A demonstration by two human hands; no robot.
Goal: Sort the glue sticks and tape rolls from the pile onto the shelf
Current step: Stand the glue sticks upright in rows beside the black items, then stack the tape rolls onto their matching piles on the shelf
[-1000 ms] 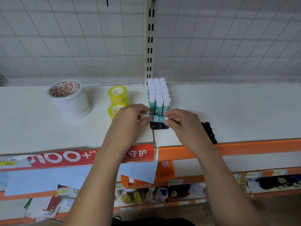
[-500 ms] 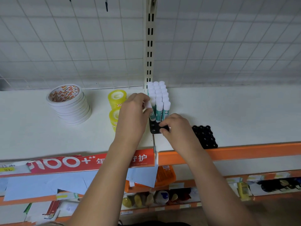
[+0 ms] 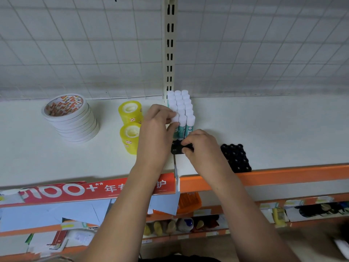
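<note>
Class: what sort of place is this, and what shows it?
Probably a shop's stationery aisle: slotted shelf upright, orange price rail, and neatly stocked glue sticks and tape rolls.

A slotted upright (image 3: 169,44) divides the wire grid (image 3: 75,44) above a red banner (image 3: 75,191).

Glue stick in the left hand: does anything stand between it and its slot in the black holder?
Nothing visible does. The left hand pinches the glue stick upright at the black holder's front-left slot; the right hand grips the holder's front edge, to the right of it.
</note>
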